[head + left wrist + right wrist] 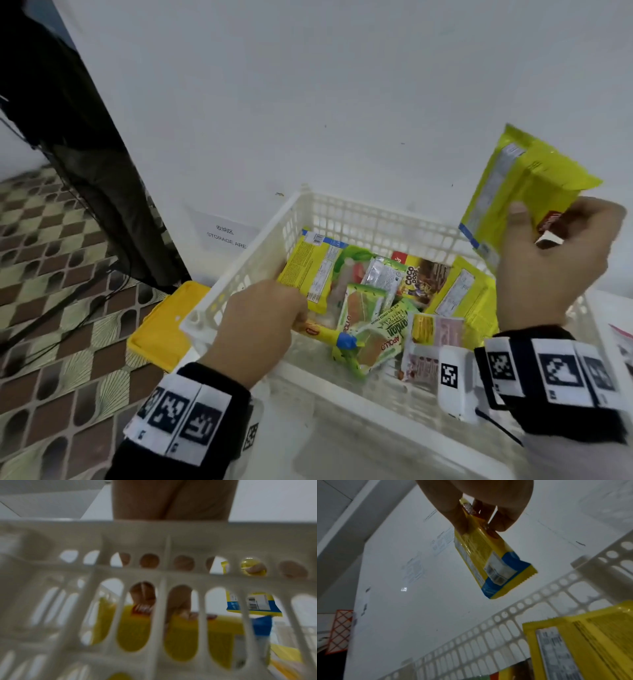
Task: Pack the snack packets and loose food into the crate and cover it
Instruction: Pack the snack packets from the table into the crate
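Head view: high, looking down into crate (376, 219). Left wrist: pressed close outside its slotted wall. Right wrist: low, facing up; crate shared.

White wall (308, 85); brown patterned tile floor (51, 274).

Half-filled white crate (359, 219), yellow packet (513, 192) aloft

One white slotted crate (373, 219) and one yellow lid (161, 329) beside it. Large yellow packets come to four — one (510, 192) held up in the air, three lying in the crate, among them one (313, 270) at the left and one (462, 294) at the right. Green Apollo cake packets — two (364, 305). One Coco Pops box (423, 277). Two hands are in view, left (257, 329) and right (551, 267).
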Action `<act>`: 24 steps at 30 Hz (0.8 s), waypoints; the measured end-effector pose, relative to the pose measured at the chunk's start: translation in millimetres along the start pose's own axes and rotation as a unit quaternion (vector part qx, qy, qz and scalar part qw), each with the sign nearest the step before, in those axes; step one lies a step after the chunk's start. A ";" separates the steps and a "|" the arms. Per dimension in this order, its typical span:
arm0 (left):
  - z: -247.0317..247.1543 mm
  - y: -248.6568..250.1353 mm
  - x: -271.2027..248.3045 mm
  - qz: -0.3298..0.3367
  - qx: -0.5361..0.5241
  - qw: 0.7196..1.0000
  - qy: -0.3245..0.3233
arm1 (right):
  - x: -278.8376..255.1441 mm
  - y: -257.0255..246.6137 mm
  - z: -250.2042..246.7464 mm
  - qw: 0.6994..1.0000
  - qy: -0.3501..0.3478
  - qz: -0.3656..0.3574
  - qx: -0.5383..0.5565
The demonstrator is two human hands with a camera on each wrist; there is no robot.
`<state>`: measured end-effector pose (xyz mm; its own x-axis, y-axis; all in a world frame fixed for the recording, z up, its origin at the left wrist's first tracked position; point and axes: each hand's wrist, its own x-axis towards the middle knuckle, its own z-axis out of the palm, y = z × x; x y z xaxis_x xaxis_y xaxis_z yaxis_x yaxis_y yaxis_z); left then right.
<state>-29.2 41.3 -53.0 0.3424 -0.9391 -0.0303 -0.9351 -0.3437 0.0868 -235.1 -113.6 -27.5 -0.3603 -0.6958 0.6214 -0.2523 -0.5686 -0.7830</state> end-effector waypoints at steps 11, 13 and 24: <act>0.7 3.2 22.9 0.036 0.025 0.948 -0.316 | -15.3 1.7 51.2 0.907 -0.327 0.256 0.063; 3.2 3.0 23.5 0.050 0.023 0.944 -0.324 | -29.3 0.3 77.6 0.861 -0.398 0.311 0.062; 10.3 0.8 23.8 0.037 0.070 0.927 -0.368 | -83.1 -0.2 138.1 0.709 -0.638 0.131 -0.271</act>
<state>-22.7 18.7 -63.9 0.1692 -0.6895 -0.7042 -0.9738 -0.2270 -0.0118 -81.1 -116.2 -75.0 0.5604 -0.7727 -0.2981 -0.7590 -0.3351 -0.5582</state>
